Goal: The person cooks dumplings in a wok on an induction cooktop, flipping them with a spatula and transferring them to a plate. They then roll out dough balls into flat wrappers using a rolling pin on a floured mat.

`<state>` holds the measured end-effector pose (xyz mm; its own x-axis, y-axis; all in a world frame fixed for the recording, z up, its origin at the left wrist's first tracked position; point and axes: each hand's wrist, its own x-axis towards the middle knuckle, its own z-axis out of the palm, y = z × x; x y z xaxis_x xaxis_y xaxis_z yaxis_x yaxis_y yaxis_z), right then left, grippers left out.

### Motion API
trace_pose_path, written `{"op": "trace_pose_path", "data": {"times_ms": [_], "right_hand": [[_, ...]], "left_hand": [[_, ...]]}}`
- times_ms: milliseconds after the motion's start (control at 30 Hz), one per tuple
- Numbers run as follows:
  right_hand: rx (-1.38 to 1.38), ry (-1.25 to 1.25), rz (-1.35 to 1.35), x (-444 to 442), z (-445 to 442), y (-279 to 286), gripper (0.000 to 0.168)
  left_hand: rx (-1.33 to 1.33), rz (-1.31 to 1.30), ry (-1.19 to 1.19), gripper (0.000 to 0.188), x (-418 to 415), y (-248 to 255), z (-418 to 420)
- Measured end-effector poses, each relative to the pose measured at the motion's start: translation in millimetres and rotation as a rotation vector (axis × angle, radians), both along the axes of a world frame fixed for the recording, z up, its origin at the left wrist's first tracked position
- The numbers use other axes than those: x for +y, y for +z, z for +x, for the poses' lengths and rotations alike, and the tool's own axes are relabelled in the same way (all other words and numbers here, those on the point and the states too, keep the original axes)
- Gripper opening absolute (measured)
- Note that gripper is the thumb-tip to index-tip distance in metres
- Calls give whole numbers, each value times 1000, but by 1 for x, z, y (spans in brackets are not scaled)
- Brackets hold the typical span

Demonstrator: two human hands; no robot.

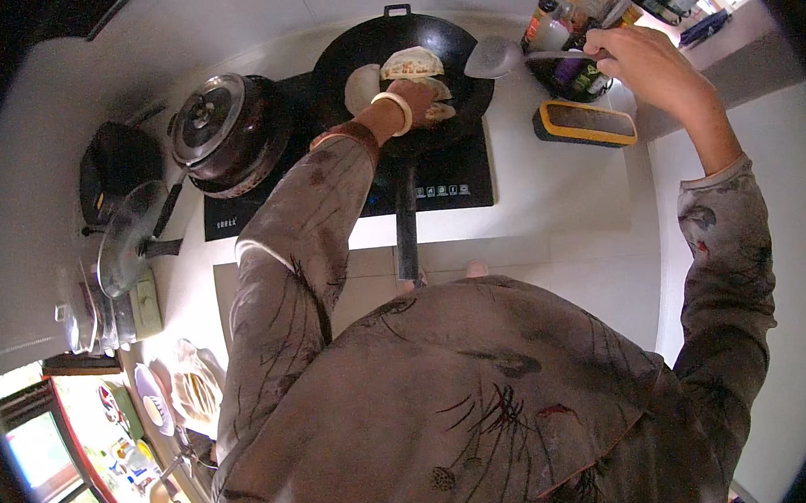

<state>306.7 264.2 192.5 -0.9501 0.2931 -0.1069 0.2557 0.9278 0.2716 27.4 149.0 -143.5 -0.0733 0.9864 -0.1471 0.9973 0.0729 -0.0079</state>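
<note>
My left hand [420, 99], with a pale bangle at the wrist, reaches down into a black wok [451, 31]. It is at several half-moon stuffed pastries; one pastry [412, 62] with a browned face lies just beyond my knuckles. Left of it rests another pale pastry [362, 89]. My fingertips are hidden, so whether they grip a pastry does not show. Out to the right, my right hand [631, 53] holds a wok spatula [494, 58] by its handle. Its metal blade hangs over the wok's right rim.
The wok sits on a black induction cooktop [440, 179], its long handle [407, 230] towards me. A lidded pot [226, 130] stands left, with a glass lid [132, 235] beyond it. Sauce bottles [555, 23] and a yellow-rimmed box [585, 123] are at right.
</note>
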Motion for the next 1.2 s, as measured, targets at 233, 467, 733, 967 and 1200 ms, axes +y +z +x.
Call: {"op": "trace_pose_path", "data": {"times_ms": [233,467,733,967,1200], "right_hand": [[98,-47,-112,15,29,-6,18],[21,-115,-174,16,35,-6,19],[14,-118,-221,19,28,-5,20],[154,-56,-341,11,2,-13,27],[166,-31,-402,94,54,-48,28]], "left_hand": [[4,-166,17,39,-7,71,-7],[-257,-95,-3,21,-6,66,-51],[-82,-134,-129,38,4,56,-43],[-159,44,39,39,-47,67,-20],[-1002,727,647,39,-99,125,29]]}}
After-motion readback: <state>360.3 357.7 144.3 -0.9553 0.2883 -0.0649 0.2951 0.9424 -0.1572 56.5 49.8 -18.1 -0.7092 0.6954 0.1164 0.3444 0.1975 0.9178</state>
